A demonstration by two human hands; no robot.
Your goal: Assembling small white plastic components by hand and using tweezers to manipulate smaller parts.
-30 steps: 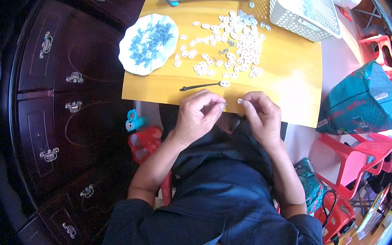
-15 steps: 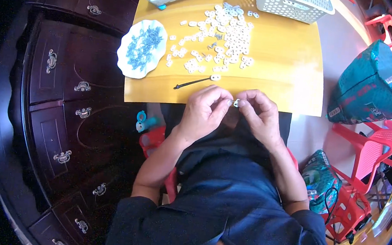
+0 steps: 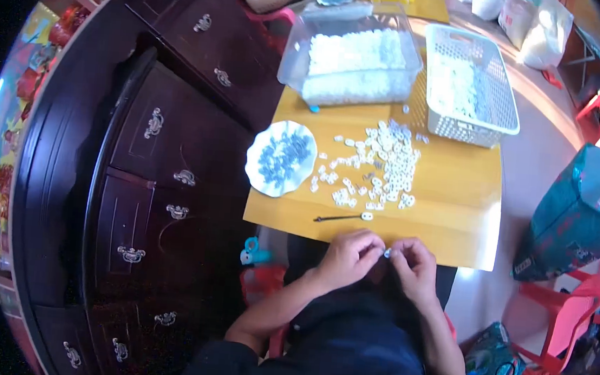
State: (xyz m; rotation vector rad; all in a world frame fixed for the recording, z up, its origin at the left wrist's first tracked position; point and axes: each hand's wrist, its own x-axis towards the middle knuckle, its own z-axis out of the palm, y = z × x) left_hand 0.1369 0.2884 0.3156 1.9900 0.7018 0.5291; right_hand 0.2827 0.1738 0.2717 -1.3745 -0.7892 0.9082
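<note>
Just off the near edge of the table, my two hands meet at the fingertips. My right hand (image 3: 415, 270) is closed in a pinch on a small white two-holed piece (image 3: 387, 253). My left hand (image 3: 352, 259) pinches right beside it; whatever is between its fingertips is too small to make out. Ahead of my hands lies a thin black rod (image 3: 338, 219), with a single white two-holed piece (image 3: 367, 216) by its right end. Farther back, many similar white pieces (image 3: 402, 164) are spread in a loose heap, with a few small dark screw-like bits among them.
A scalloped white plate (image 3: 252, 157) of small grey-blue parts stands on the left of the yellow table (image 3: 452, 221). Behind are a clear plastic bin (image 3: 292, 63) and a white perforated basket (image 3: 484, 135), both holding white pieces. Dark drawers flank the left; another person's arm (image 3: 276, 1) shows beyond.
The view has tilted up, showing more of the far side, the bins and another person. My hands stay pinched together, with the white piece still at my right fingertips.
</note>
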